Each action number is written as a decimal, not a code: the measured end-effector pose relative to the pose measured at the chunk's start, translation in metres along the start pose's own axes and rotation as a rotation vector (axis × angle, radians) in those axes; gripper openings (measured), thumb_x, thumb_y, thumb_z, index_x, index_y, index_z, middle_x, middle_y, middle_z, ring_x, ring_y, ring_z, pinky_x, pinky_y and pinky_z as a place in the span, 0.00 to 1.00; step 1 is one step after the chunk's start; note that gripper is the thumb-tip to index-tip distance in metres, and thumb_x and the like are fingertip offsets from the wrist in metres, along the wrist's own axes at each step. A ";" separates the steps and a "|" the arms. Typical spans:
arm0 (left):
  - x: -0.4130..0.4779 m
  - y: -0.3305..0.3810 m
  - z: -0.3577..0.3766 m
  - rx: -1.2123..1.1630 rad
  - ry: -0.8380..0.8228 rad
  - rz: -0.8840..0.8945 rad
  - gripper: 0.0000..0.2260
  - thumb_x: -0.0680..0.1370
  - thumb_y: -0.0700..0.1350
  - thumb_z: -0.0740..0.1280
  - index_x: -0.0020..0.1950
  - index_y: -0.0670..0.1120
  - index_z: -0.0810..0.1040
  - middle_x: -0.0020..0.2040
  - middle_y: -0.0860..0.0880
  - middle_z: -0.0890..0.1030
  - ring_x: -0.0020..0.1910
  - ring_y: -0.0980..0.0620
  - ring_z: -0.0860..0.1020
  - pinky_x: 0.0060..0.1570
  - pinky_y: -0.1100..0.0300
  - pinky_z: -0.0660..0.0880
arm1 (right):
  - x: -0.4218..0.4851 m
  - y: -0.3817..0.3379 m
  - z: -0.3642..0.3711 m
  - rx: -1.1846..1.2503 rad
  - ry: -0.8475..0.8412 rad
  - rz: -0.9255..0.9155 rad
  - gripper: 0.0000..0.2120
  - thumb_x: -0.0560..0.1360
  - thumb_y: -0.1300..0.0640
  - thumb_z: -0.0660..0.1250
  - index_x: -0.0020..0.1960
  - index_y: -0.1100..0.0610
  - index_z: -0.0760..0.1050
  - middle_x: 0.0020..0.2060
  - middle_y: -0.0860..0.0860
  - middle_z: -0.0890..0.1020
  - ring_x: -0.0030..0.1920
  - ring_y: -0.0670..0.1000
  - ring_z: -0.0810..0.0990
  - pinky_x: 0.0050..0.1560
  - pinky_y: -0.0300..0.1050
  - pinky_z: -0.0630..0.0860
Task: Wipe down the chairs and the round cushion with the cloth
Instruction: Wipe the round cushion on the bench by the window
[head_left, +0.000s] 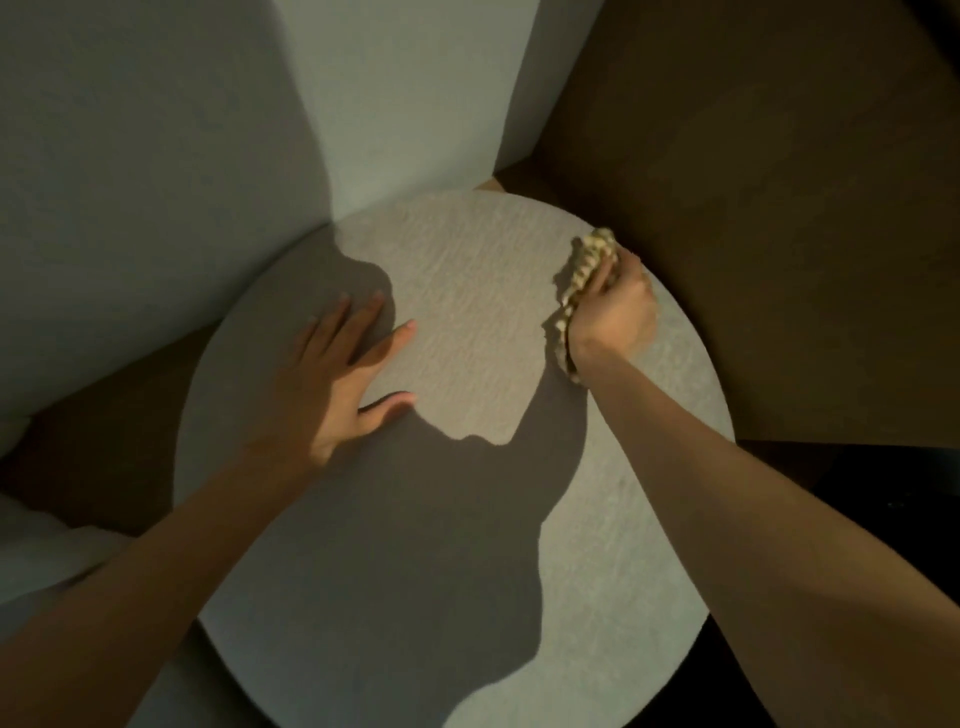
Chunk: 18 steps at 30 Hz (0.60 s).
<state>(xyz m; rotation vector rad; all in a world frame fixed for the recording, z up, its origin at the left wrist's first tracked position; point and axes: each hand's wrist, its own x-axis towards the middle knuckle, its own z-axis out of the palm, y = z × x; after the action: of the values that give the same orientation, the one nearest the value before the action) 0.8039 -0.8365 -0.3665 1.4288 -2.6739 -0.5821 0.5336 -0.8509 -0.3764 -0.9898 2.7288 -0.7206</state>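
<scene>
Right hand (615, 312) grips cloth (582, 291) on cushion (467, 260).

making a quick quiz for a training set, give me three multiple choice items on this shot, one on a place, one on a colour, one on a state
1. Where on the round cushion is the cloth?
A. near its far right edge
B. at its centre
C. at its near left edge

2. What colour is the cloth?
A. dark blue
B. pale cream
C. red

3. How does the left hand lie?
A. curled in a fist
B. gripping the cloth
C. flat, fingers spread on the cushion

Answers:
1 A, the right hand grips it bunched by the far right rim.
2 B, its folds show pale cream in the light.
3 C, its straight fingers rest on the shaded fabric.
</scene>
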 end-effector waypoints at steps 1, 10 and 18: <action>-0.006 -0.002 0.000 -0.011 0.017 -0.021 0.30 0.74 0.60 0.57 0.70 0.45 0.71 0.71 0.36 0.68 0.69 0.31 0.66 0.63 0.34 0.66 | 0.000 -0.013 0.007 0.010 -0.034 -0.053 0.16 0.81 0.52 0.56 0.67 0.52 0.73 0.57 0.51 0.80 0.56 0.52 0.78 0.52 0.42 0.70; -0.085 -0.030 0.005 -0.084 0.107 -0.339 0.26 0.79 0.56 0.53 0.76 0.48 0.62 0.76 0.42 0.60 0.75 0.39 0.58 0.70 0.41 0.60 | -0.092 -0.125 0.063 0.001 -0.471 -0.790 0.15 0.82 0.48 0.55 0.62 0.50 0.77 0.56 0.51 0.82 0.56 0.55 0.79 0.51 0.48 0.71; -0.154 -0.026 0.009 -0.370 0.093 -0.521 0.25 0.81 0.47 0.59 0.77 0.46 0.57 0.78 0.48 0.53 0.77 0.46 0.51 0.71 0.53 0.57 | -0.181 -0.082 0.030 0.065 -0.726 -1.094 0.15 0.81 0.52 0.60 0.64 0.53 0.77 0.55 0.54 0.82 0.54 0.56 0.80 0.50 0.49 0.75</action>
<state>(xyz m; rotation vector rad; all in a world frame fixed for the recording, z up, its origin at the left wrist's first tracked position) 0.9102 -0.7217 -0.3638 1.9618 -1.9707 -0.9515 0.7286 -0.8017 -0.3670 -2.1804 1.4117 -0.3925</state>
